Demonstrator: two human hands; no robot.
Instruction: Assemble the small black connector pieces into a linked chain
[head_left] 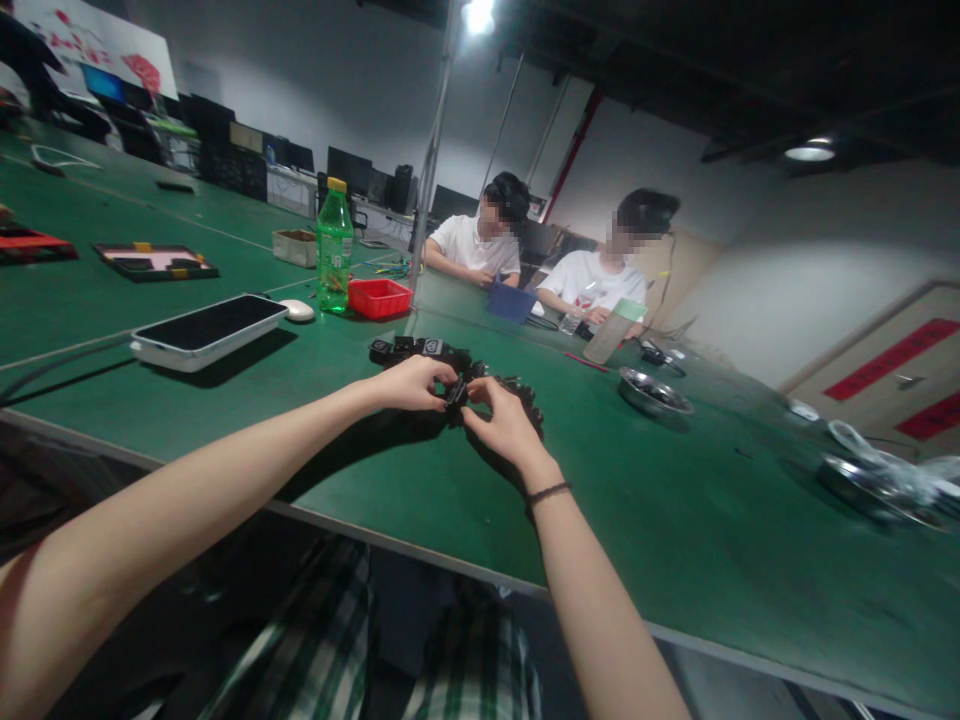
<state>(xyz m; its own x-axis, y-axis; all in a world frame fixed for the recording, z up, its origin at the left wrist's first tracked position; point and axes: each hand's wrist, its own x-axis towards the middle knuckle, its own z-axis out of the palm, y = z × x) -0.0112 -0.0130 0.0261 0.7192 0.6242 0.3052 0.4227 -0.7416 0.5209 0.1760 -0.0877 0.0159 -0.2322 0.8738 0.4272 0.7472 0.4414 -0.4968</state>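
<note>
Between both hands (411, 383), black part (455, 393) slants away (slightly rightward).

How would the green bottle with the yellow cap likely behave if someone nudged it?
The green bottle stands tall and narrow, so it could tip fairly easily. Its rounded sides suggest it might roll once down.

Reaches forward with left arm (225, 475) and right arm (600, 580), converging ahead. Bends left hand (412, 383) inward with thumb and fingers curled. Angles right hand (506, 420) leftward with thumb and index finger curved, bringing fingertips close to left hand.
</note>
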